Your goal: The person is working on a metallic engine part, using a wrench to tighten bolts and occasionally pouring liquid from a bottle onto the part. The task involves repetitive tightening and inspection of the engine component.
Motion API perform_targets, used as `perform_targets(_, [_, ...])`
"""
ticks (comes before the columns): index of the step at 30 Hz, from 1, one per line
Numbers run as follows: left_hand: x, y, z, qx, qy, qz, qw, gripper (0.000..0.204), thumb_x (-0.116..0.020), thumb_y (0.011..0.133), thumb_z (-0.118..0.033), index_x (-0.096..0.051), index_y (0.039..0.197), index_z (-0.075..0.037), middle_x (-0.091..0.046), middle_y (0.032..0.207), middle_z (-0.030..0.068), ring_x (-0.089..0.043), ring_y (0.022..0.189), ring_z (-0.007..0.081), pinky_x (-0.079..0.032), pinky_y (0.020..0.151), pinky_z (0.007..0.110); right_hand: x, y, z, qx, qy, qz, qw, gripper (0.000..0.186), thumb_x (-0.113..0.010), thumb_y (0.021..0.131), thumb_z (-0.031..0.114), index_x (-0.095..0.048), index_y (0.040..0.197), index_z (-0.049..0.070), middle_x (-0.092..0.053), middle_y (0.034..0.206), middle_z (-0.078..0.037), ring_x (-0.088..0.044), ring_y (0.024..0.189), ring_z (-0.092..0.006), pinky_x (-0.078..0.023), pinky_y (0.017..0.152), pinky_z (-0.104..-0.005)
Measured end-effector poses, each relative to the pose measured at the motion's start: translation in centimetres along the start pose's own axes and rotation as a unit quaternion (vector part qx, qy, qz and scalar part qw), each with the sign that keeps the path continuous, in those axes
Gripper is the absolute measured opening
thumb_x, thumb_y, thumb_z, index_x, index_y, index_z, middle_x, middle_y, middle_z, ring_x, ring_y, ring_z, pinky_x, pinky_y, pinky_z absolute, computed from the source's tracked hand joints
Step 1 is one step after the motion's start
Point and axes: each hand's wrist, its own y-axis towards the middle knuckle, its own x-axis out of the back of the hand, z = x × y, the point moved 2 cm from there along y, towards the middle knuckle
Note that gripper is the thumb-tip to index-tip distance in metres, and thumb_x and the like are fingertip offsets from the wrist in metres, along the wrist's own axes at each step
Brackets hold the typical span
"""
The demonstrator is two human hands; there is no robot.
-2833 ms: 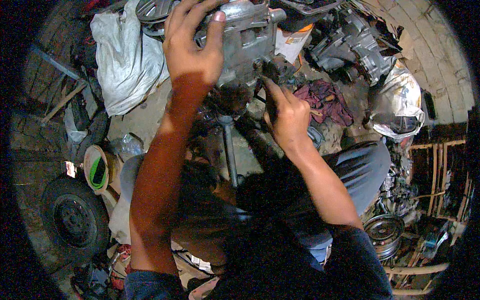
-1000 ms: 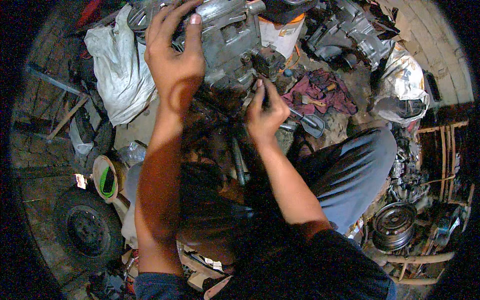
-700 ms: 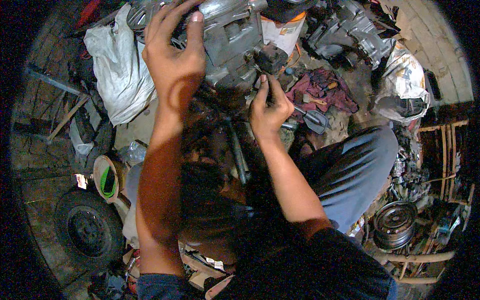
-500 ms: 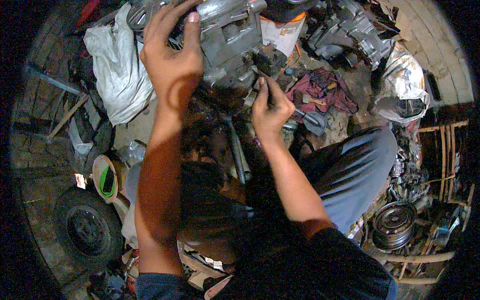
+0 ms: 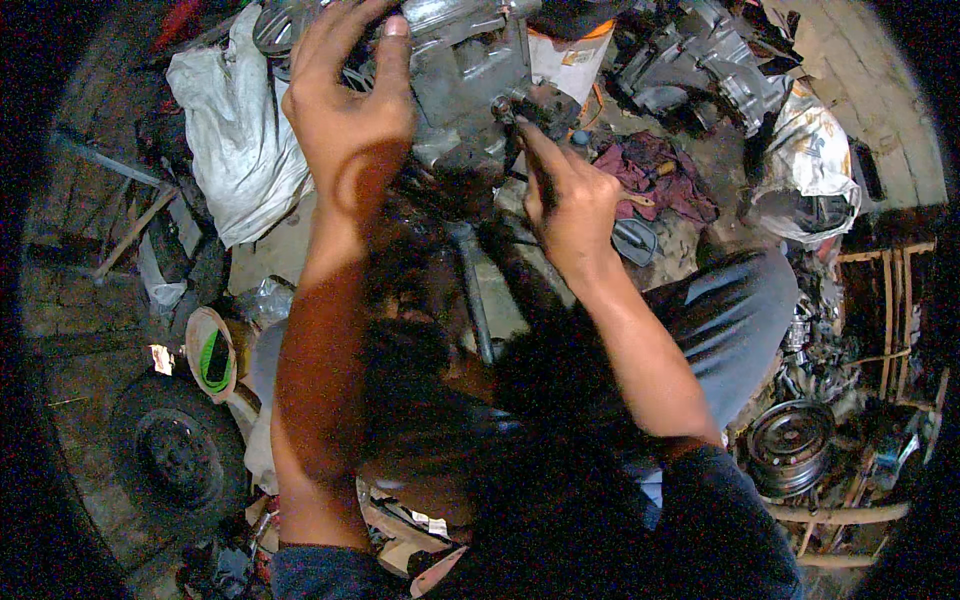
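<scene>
A grey metal engine casing (image 5: 445, 95), stained with dark grease, lies at the top centre. My left hand (image 5: 350, 120) is at its left side, thumb up and apart from the stretched fingers; the fingertips run to the picture's edge. My right hand (image 5: 575, 195) reaches to the casing's lower right. Its index finger points at a small round metal fitting (image 5: 503, 108) and seems to touch it. The other fingers curl beneath, and whatever they hold is hidden. Below the casing a dark metal bar (image 5: 473, 290) slants down between my legs.
A maroon rag (image 5: 665, 180) and a grey scoop-like tool (image 5: 633, 240) lie right of my right hand. Another metal casing (image 5: 700, 70) is at the upper right, near a white sack (image 5: 815, 150). White cloth (image 5: 235, 140) hangs left. A tyre (image 5: 175, 450) and a steel wheel rim (image 5: 790, 445) stand lower down.
My right hand has moved slightly right and turned, its index finger now stretched toward the round fitting instead of pinched with the thumb. The left hand has barely moved.
</scene>
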Motion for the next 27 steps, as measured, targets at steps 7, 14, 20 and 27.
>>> perform_targets(7, [0.1, -0.1, 0.9, 0.019, 0.016, -0.004, 1.0, 0.023, -0.063, 0.091, -0.013, -0.071, 0.111, -0.005, -0.07, 0.113, 0.0115, -0.062, 0.112, 0.0237, -0.042, 0.102, 0.034, 0.9, 1.1, 0.5, 0.068, -0.099, 0.06, 0.991, 0.047, -0.062, 0.074, 0.002, -0.064, 0.121, 0.008, -0.065, 0.075, -0.015, -0.066, 0.065, -0.0309, -0.053, 0.058, -0.0417])
perform_targets(14, [0.3, 0.2, 0.3, 0.031, -0.02, 0.012, 0.999, 0.023, -0.063, 0.092, -0.014, -0.071, 0.112, -0.006, -0.069, 0.116, 0.0114, -0.061, 0.113, 0.0236, -0.043, 0.102, 0.035, 0.9, 0.4, -1.1, 0.082, -0.142, 0.132, 0.977, 0.046, -0.061, 0.076, 0.005, -0.063, 0.121, 0.007, -0.065, 0.077, -0.014, -0.067, 0.067, -0.0295, -0.053, 0.057, -0.0407])
perform_targets(20, [0.0, 0.0, 0.5, -0.001, -0.002, 0.005, 1.0, 0.023, -0.062, 0.092, -0.013, -0.07, 0.112, -0.004, -0.068, 0.116, 0.0119, -0.061, 0.114, 0.0237, -0.042, 0.102, 0.034, 0.6, 0.2, -0.9, 0.107, -0.026, 0.032, 0.993, 0.056, -0.065, 0.067, 0.002, -0.062, 0.123, 0.006, -0.063, 0.076, -0.016, -0.064, 0.068, -0.0311, -0.052, 0.059, -0.0424])
perform_targets(27, [0.3, 0.2, 0.3, 0.003, 0.007, 0.013, 1.0, 0.023, -0.061, 0.092, -0.011, -0.07, 0.112, -0.005, -0.068, 0.115, 0.0122, -0.061, 0.113, 0.0238, -0.042, 0.102, 0.034, 0.3, 0.8, -0.3, 0.1, -0.05, 0.043, 0.993, 0.054, -0.065, 0.068, 0.002, -0.062, 0.122, 0.005, -0.065, 0.08, -0.015, -0.065, 0.068, -0.0318, -0.052, 0.06, -0.0423])
